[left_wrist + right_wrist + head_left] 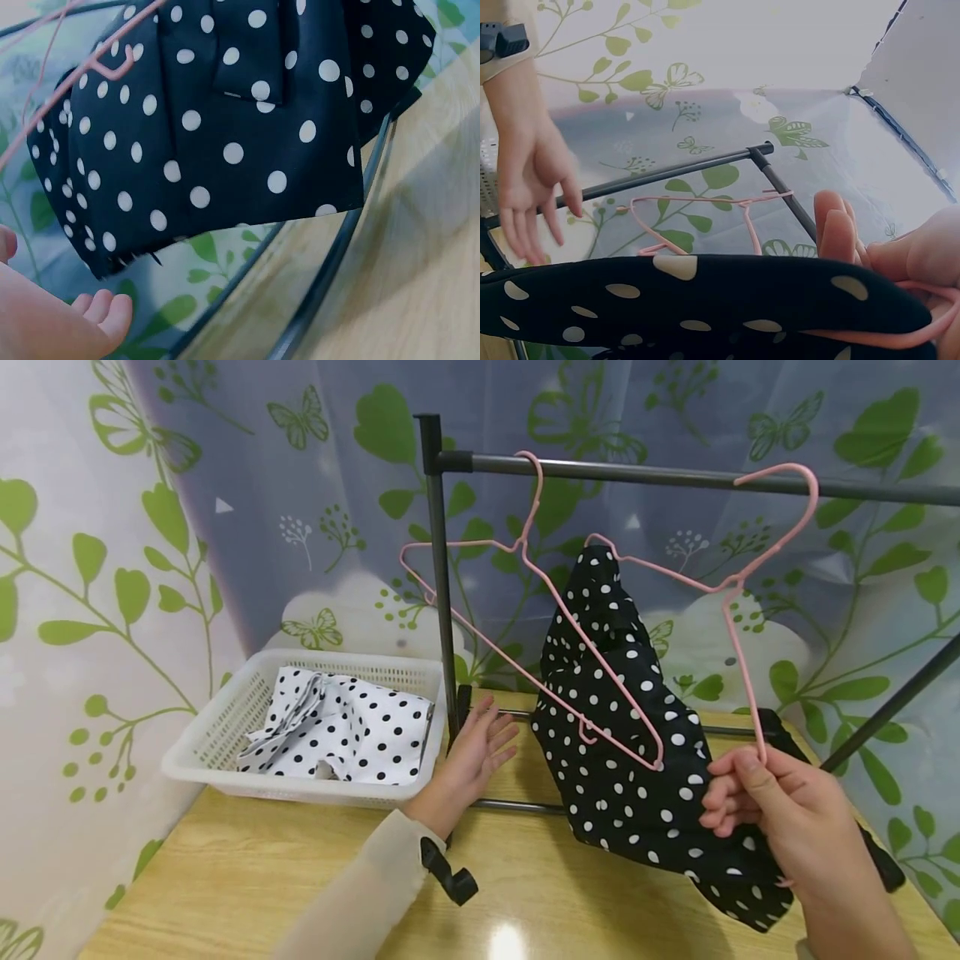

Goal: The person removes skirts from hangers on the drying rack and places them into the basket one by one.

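My right hand (802,810) pinches the lower right arm of a pink hanger (737,583) in the head view. A black cloth garment with white dots (622,802) hangs from that hanger's left end and spreads down to the right hand. The hanger's hook is level with the rack's top rail; I cannot tell whether it rests there. My left hand (468,756) is beside the rack's left post, fingers extended, holding nothing. In the left wrist view its fingers are below the garment (202,150). Another pink hanger (522,541), bare, hangs on the rail.
A dark metal rack (437,560) stands on the wooden table (247,868). Left of it, a white plastic basket (292,788) holds a white cloth with black dots (375,727). A leaf-patterned curtain (330,502) hangs behind.
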Demonstrator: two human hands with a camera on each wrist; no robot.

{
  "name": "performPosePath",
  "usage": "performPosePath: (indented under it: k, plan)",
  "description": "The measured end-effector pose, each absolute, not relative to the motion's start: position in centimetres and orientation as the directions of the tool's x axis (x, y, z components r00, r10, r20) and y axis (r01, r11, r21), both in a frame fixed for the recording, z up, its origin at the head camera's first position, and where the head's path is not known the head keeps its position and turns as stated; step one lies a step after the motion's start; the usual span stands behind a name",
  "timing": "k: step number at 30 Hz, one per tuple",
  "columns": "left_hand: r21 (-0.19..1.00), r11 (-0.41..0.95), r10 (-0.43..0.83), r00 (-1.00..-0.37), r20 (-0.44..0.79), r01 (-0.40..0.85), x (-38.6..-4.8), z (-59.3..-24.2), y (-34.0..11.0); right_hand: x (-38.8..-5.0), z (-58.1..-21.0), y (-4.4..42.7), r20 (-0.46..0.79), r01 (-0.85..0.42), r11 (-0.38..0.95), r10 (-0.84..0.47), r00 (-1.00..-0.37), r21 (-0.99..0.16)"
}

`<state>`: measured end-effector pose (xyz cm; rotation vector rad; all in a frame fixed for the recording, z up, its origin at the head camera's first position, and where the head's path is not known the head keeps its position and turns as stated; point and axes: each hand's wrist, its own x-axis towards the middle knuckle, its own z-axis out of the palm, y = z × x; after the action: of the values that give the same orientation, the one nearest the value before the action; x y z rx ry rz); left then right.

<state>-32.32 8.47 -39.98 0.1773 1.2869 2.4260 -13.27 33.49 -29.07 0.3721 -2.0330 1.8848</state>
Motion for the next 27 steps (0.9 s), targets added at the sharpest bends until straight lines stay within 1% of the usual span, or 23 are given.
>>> performPosePath:
  k: [4, 8, 12, 19, 23, 27]
  plan:
    - [0.772, -0.519, 0.459, -0.881, -0.112, -0.368, -32.6, -41.0, 9.1, -13.3, -29.0, 33.3, 0.411, -0.408, 0.077, 0.044, -0.910, -0.910]
    - [0.760, -0.497, 0.494, -0.857, -0.147, -0.418, -32.7, -41.9, 9.8, -13.4, -29.0, 33.0, 0.411, -0.407, 0.075, 0.041, -0.911, -0.910]
    - [0.770, -0.469, 0.507, -0.846, -0.166, -0.433, -32.6, -42.4, 10.3, -13.3, -29.1, 32.9, 0.399, -0.395, 0.083, 0.038, -0.916, -0.915]
    - [0.788, -0.445, 0.554, -0.822, -0.131, -0.426, -32.3, -43.0, 10.7, -13.2, -29.2, 32.8, 0.364, -0.359, 0.083, 0.056, -0.930, -0.930]
    - [0.788, -0.433, 0.574, -0.808, -0.134, -0.438, -32.2, -43.2, 10.7, -13.1, -29.3, 32.7, 0.367, -0.361, 0.089, 0.062, -0.928, -0.928]
    - [0.802, -0.416, 0.576, -0.807, -0.133, -0.429, -32.2, -43.2, 10.6, -13.1, -29.2, 32.7, 0.380, -0.374, 0.093, 0.054, -0.923, -0.923]
